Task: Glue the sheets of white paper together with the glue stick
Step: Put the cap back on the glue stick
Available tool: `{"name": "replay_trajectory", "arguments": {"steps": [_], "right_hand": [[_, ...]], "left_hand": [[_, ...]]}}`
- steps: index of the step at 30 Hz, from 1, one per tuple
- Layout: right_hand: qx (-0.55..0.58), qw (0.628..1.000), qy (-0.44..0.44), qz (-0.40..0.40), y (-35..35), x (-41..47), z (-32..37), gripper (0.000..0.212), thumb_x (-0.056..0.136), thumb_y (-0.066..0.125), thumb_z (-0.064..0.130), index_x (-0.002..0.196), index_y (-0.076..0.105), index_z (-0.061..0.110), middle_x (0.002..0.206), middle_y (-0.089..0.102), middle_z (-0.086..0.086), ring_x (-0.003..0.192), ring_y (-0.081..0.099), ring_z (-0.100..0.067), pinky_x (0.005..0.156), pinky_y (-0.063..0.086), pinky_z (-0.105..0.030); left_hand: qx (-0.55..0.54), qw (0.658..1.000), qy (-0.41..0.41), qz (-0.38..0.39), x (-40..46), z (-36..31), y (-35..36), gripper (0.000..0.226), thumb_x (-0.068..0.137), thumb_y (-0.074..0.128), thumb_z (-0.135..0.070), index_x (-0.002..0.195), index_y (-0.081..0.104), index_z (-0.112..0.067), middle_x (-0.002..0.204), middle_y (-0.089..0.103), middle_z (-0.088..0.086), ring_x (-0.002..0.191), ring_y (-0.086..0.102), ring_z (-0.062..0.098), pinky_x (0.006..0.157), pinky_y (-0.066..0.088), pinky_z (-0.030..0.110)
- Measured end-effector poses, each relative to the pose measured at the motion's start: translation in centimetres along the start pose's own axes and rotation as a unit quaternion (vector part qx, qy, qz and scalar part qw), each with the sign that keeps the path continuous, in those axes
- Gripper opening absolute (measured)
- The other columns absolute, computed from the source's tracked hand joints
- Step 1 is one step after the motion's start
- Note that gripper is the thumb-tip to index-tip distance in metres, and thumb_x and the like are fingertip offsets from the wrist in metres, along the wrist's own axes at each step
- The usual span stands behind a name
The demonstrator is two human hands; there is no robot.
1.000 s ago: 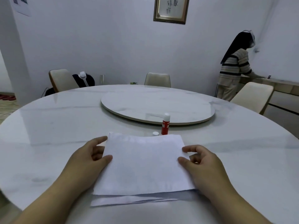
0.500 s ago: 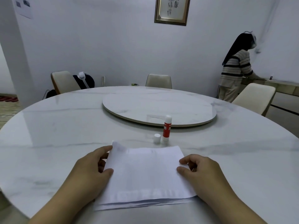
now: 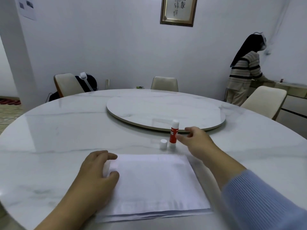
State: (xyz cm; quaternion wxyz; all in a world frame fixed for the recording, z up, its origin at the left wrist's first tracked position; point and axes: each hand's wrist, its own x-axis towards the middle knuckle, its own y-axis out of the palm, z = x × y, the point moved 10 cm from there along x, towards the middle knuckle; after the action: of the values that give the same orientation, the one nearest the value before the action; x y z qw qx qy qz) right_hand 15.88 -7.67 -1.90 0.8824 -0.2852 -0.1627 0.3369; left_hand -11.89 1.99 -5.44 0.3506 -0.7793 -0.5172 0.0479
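Head view: the sheets of white paper [image 3: 154, 185] lie stacked flat on the round marble table [image 3: 49, 146], at the near edge, squarely in front of the person. The edges of the lower sheets show beneath the top sheet along the near side.

Left hand [image 3: 97, 171]: rests on the stack's left edge, at 9 o'clock of the paper. The thumb lies on the top sheet and the fingers are curled at the far-left corner. Whether the fingers pinch the sheet or only press it cannot be told.

Right hand [image 3: 196, 141]: raised above the table at 1 o'clock of the paper, clear of the stack. Thumb and fingers are parted and partly spread, holding nothing. The thumb tip is just beside the glue stick; contact cannot be confirmed.

Glue stick [image 3: 174, 133]: red body, white top, standing upright on the table at 12 o'clock of the paper, in front of the turntable [image 3: 149, 110] rim. Its white cap [image 3: 163, 143] stands on the table just to its left.

A blue ribbed sleeve [image 3: 259, 201] covers the right forearm.
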Motion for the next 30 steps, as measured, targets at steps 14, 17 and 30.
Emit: {"name": "replay_trajectory", "arguments": {"steps": [14, 17, 30], "right_hand": [[0.339, 0.932, -0.109, 0.062, 1.5, -2.9, 5.5, 0.015, 0.097, 0.046, 0.029, 0.094, 0.06, 0.023, 0.076, 0.061, -0.002, 0.065, 0.057, -0.014, 0.067, 0.053, -0.034], [0.32, 0.932, -0.077, 0.15, 4.7, -6.3, 5.7, 0.025, 0.095, 0.05, 0.034, 0.085, 0.066, 0.017, 0.064, 0.058, -0.002, 0.057, 0.047, -0.015, 0.055, 0.04, -0.027], [0.41, 0.908, 0.038, 0.082, 5.7, -6.6, 2.3, 0.033, 0.068, 0.082, 0.011, 0.095, 0.065, 0.002, 0.095, 0.071, -0.016, 0.086, 0.071, -0.025, 0.088, 0.056, -0.036]], "left_hand": [[-0.223, 0.971, 0.02, 0.079, 5.2, -7.5, 1.3, 0.029, 0.088, 0.058, -0.035, 0.116, 0.061, -0.03, 0.113, 0.063, -0.015, 0.098, 0.054, -0.008, 0.076, 0.038, 0.013], [-0.351, 0.915, 0.023, 0.198, 5.1, -9.8, 5.9, 0.035, 0.078, 0.063, -0.042, 0.105, 0.069, -0.02, 0.105, 0.069, -0.001, 0.096, 0.062, 0.014, 0.09, 0.044, 0.027], [-0.512, 0.854, -0.042, 0.081, 5.4, -7.1, 5.2, 0.016, 0.079, 0.065, -0.015, 0.088, 0.068, -0.001, 0.082, 0.073, 0.009, 0.073, 0.07, 0.014, 0.066, 0.058, 0.02]]}}
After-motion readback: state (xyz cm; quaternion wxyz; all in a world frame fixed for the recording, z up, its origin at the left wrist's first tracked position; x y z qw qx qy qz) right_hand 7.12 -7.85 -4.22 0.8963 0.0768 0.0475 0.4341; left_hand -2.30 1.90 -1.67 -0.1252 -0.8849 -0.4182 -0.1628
